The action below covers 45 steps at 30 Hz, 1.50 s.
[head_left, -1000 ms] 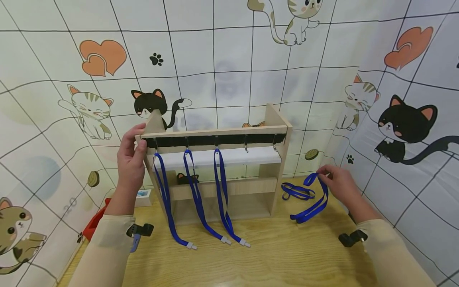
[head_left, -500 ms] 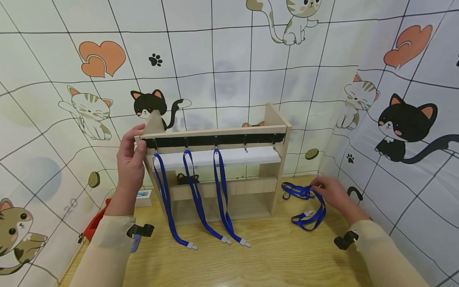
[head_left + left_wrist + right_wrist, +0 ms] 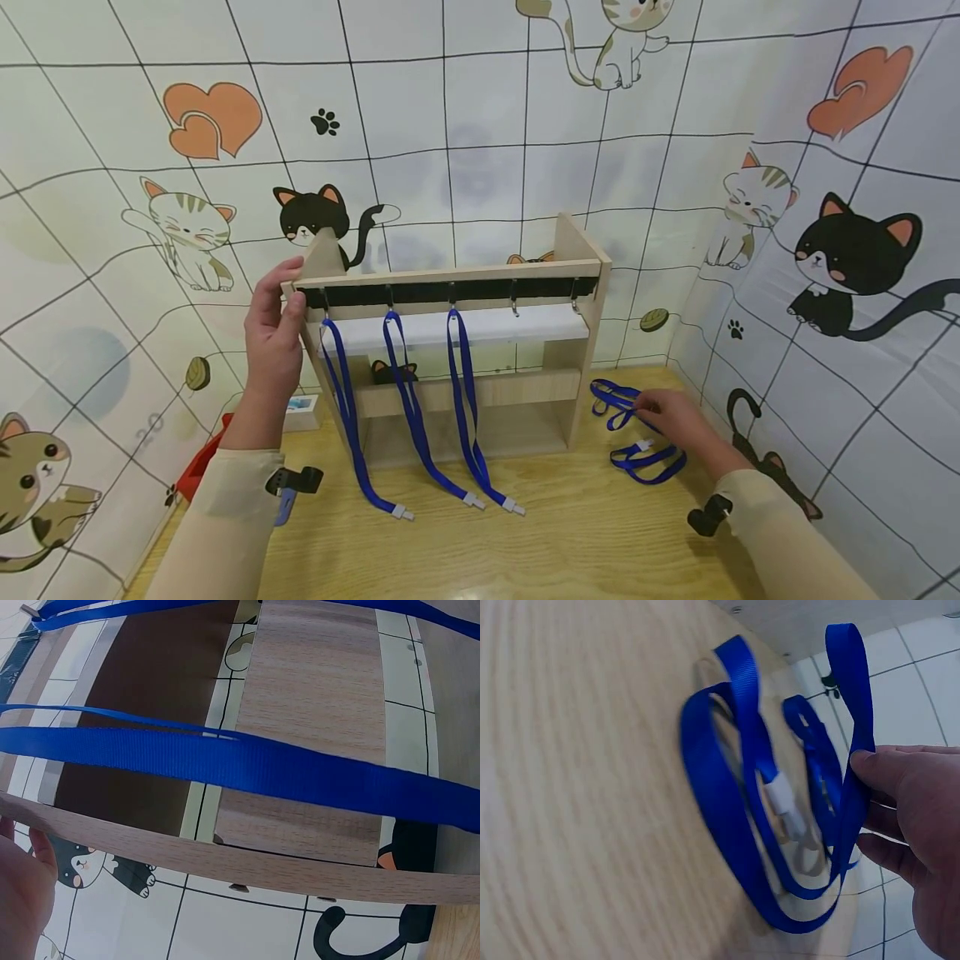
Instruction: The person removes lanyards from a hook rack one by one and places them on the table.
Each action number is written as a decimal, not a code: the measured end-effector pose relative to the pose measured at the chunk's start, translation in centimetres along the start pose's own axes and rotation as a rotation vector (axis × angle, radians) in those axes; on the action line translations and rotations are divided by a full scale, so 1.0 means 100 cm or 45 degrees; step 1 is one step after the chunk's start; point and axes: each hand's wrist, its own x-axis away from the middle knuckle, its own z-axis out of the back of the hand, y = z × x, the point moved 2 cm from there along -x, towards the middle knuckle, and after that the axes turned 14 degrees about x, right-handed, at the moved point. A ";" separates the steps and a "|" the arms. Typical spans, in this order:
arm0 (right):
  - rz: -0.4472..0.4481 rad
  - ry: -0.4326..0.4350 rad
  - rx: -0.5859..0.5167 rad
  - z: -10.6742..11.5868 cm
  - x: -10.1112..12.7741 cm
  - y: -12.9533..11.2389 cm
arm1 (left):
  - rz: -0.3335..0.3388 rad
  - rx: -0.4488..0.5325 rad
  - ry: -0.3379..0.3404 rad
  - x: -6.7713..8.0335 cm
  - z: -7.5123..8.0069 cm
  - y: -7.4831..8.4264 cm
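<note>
My left hand (image 3: pixel 273 333) grips the upper left edge of a wooden rack (image 3: pixel 525 388); in the left wrist view its fingers (image 3: pixel 41 855) lie on the side panel. Three blue lanyards (image 3: pixel 467 392) hang from hooks on the rack's black strip (image 3: pixel 420 294), their pale clips reaching the table. At the right, my right hand (image 3: pixel 678 421) pinches the strap of another blue lanyard (image 3: pixel 709 802) between thumb and fingers. A loop of it stands above the fingertips, and its white clip (image 3: pixel 780 793) hangs lower, close over the table. Beyond lies a further folded blue lanyard (image 3: pixel 817 750).
Two bare hooks (image 3: pixel 514 310) are on the strip's right part. Left of the rack are a red object (image 3: pixel 201 462), a small white box (image 3: pixel 302 413) and a blue item (image 3: pixel 284 507) partly behind the forearm. Cat-patterned cloth (image 3: pixel 480 108) walls the wooden table (image 3: pixel 555 542).
My right hand has lowered and moved left toward the rack, still pinching the lanyard, whose lower part has sunk into a loop near the table. My left hand stays on the rack.
</note>
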 end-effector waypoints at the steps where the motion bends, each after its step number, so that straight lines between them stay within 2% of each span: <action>1: 0.006 -0.010 0.007 -0.002 0.000 -0.001 | -0.002 0.001 0.000 0.000 0.000 0.000; 11: 0.050 -0.040 0.107 -0.017 -0.001 0.000 | -0.019 0.013 -0.006 -0.001 -0.001 0.000; 19: -0.002 -0.094 0.104 -0.026 0.001 0.004 | -0.006 -0.008 -0.012 -0.001 -0.001 0.000; 29: -0.036 -0.116 0.101 -0.025 0.002 0.001 | 0.001 -0.001 -0.011 0.000 0.000 0.000; 38: -0.058 -0.097 0.077 -0.021 0.004 -0.003 | 0.005 -0.021 -0.012 0.001 -0.002 0.003; 45: -0.081 0.015 0.020 -0.013 0.004 -0.012 | 0.003 -0.003 -0.021 0.001 -0.002 0.003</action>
